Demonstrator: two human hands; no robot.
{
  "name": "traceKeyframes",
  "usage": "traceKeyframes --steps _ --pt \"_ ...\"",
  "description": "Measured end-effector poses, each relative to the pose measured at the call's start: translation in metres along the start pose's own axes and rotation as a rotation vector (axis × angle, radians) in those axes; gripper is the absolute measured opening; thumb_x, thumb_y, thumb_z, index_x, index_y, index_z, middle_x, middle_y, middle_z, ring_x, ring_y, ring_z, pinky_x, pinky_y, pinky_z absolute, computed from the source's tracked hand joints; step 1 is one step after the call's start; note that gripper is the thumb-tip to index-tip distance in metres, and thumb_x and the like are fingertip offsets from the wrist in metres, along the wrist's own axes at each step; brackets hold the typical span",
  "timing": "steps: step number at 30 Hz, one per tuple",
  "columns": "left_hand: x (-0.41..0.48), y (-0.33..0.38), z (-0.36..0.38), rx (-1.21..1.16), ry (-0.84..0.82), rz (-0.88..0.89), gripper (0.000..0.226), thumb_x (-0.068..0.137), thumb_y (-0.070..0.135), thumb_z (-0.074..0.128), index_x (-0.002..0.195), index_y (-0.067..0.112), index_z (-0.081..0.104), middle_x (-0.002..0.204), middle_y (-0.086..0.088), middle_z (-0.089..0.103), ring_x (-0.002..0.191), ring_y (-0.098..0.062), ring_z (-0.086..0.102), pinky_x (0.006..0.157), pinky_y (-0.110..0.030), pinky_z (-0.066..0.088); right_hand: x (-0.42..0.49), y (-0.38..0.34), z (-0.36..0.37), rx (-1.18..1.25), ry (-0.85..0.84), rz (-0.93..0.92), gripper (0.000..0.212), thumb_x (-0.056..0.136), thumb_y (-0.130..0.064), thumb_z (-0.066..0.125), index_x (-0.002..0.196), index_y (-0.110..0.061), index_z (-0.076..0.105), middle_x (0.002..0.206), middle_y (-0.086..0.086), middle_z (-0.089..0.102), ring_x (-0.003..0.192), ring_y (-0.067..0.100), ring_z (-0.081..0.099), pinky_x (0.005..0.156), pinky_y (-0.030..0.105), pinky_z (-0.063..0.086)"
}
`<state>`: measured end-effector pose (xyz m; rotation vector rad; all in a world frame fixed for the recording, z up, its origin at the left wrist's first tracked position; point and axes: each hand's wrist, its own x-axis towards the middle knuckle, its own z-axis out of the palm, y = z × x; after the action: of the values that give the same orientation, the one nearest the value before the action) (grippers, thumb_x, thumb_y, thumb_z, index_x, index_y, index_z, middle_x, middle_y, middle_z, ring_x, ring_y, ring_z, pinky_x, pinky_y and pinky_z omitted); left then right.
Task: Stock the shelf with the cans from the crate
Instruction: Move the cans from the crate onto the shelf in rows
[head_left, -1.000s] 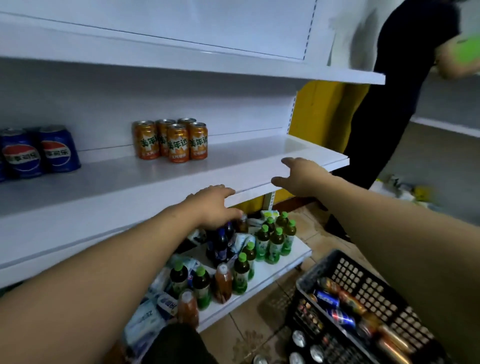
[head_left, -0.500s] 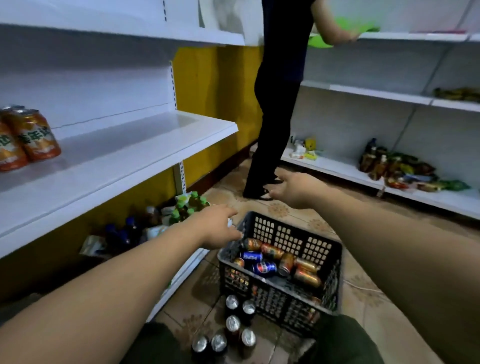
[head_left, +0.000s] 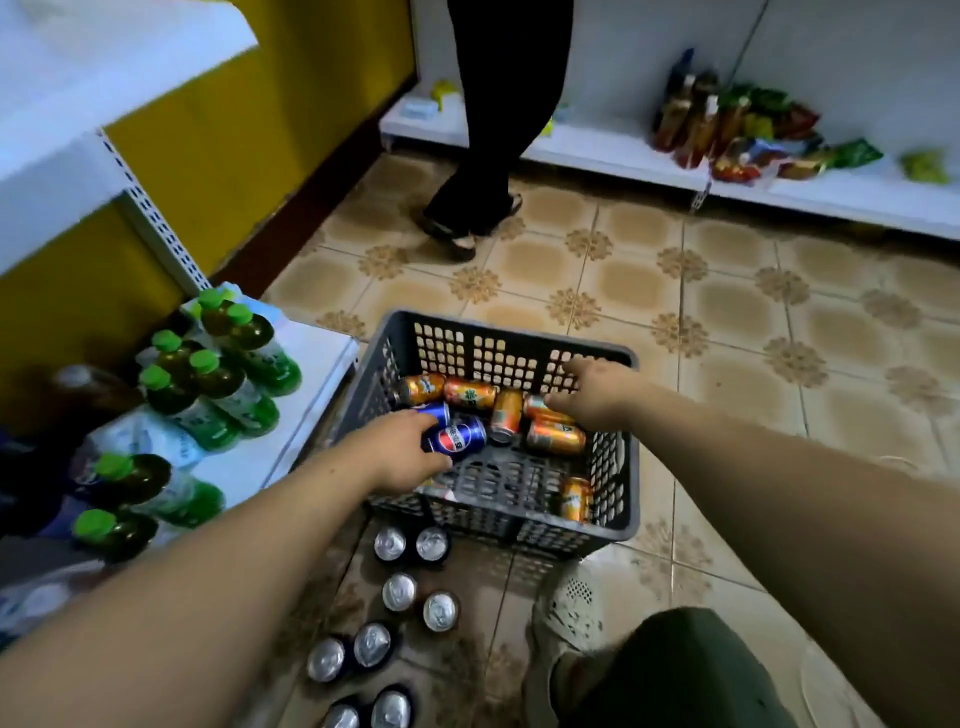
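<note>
A dark grey plastic crate (head_left: 629, 467) stands on the tiled floor, holding several orange cans (head_left: 470, 393) and a few blue Pepsi cans lying on their sides. My left hand (head_left: 397, 449) is inside the crate, its thumb and fingers curled round the near end of a blue Pepsi can (head_left: 460, 435). My right hand (head_left: 597, 397) reaches in from the right with fingers spread, hovering just above the orange cans by the far wall. One orange can (head_left: 575, 499) lies alone in the near right corner. The white shelf (head_left: 78, 67) shows only at the upper left.
Several upright cans (head_left: 400, 592) stand on the floor in front of the crate. Green-capped bottles (head_left: 223, 374) crowd the low shelf at left. Another person's legs (head_left: 493, 156) stand beyond the crate. Snack bags (head_left: 753, 130) lie on the far low shelf. My shoe (head_left: 571, 608) is beside the crate.
My view dropped from the shelf to the floor crate. Both hands moved down into the crate; the left one closed on a blue can, the right came over the orange cans.
</note>
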<state>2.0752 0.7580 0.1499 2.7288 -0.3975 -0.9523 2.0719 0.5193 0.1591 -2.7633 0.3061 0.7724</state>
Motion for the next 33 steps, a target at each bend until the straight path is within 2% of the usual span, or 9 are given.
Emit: traceKeyframes --steps 3,6,10,15,18,22,25,30,33 --pt "0.055 -0.015 0.022 -0.003 -0.053 -0.032 0.071 0.089 0.044 0.059 0.148 0.016 0.030 0.152 -0.008 0.033 0.136 -0.025 0.036 0.109 -0.032 0.032 0.050 0.013 0.037 0.045 -0.069 0.043 0.071 0.096 -0.052 0.046 0.152 -0.014 0.023 0.152 0.012 0.036 0.133 0.029 0.041 0.105 0.034 0.036" --pt "0.108 -0.033 0.042 0.004 -0.109 -0.060 0.070 0.092 0.043 0.055 0.149 0.013 0.027 0.155 -0.009 0.028 0.140 -0.025 0.031 0.110 -0.031 0.029 0.099 0.017 0.076 0.143 -0.131 0.068 0.061 0.096 -0.049 0.050 0.146 -0.017 0.035 0.120 0.012 0.055 0.102 0.025 0.057 0.082 0.028 0.042" --pt "0.170 -0.057 0.068 -0.025 -0.144 -0.099 0.066 0.091 0.040 0.057 0.146 0.012 0.033 0.151 -0.011 0.034 0.134 -0.026 0.038 0.104 -0.030 0.033 0.160 0.009 0.130 0.224 -0.210 0.094 0.056 0.097 -0.047 0.049 0.140 -0.013 0.041 0.127 0.014 0.057 0.110 0.027 0.056 0.090 0.032 0.045" --pt "0.233 -0.087 0.102 -0.074 -0.177 -0.135 0.063 0.088 0.039 0.062 0.142 0.015 0.038 0.143 -0.011 0.043 0.125 -0.027 0.047 0.100 -0.031 0.039 0.234 -0.012 0.197 0.414 -0.285 0.133 0.047 0.095 -0.047 0.051 0.126 -0.011 0.051 0.105 0.010 0.059 0.088 0.025 0.057 0.071 0.030 0.042" --pt "0.262 -0.104 0.116 -0.110 -0.191 -0.153 0.063 0.088 0.037 0.062 0.141 0.013 0.039 0.142 -0.011 0.045 0.125 -0.027 0.046 0.099 -0.032 0.039 0.269 -0.026 0.226 0.616 -0.262 0.232 0.047 0.094 -0.043 0.056 0.121 -0.004 0.055 0.105 0.014 0.061 0.089 0.027 0.059 0.076 0.033 0.046" --pt "0.289 -0.119 0.132 -0.162 -0.220 -0.207 0.068 0.089 0.034 0.063 0.144 0.010 0.031 0.146 -0.011 0.040 0.129 -0.028 0.043 0.098 -0.029 0.037 0.298 -0.041 0.258 0.858 -0.196 0.321 0.062 0.094 -0.034 0.059 0.143 -0.006 0.034 0.135 0.014 0.052 0.118 0.031 0.053 0.101 0.040 0.044" --pt "0.298 -0.124 0.141 -0.216 -0.270 -0.245 0.071 0.089 0.028 0.063 0.147 0.011 0.025 0.146 -0.009 0.040 0.128 -0.026 0.044 0.091 -0.024 0.035 0.308 -0.048 0.268 0.967 -0.126 0.446 0.077 0.088 -0.040 0.065 0.145 -0.005 0.028 0.136 0.015 0.049 0.119 0.034 0.052 0.098 0.042 0.046" --pt "0.304 -0.128 0.148 -0.350 -0.365 -0.245 0.067 0.087 0.020 0.066 0.145 0.016 0.033 0.139 -0.006 0.049 0.120 -0.022 0.049 0.093 -0.025 0.036 0.308 -0.054 0.275 0.993 -0.106 0.484 0.050 0.084 -0.040 0.072 0.111 -0.004 0.052 0.106 0.010 0.060 0.094 0.027 0.060 0.069 0.031 0.048" --pt "0.299 -0.131 0.150 -0.467 -0.341 -0.258 0.064 0.086 0.018 0.066 0.142 0.017 0.037 0.133 -0.005 0.054 0.116 -0.022 0.053 0.097 -0.028 0.039 0.298 -0.059 0.274 1.107 -0.042 0.461 0.040 0.080 -0.030 0.077 0.090 -0.014 0.041 0.085 0.002 0.053 0.078 0.019 0.056 0.060 0.027 0.047"
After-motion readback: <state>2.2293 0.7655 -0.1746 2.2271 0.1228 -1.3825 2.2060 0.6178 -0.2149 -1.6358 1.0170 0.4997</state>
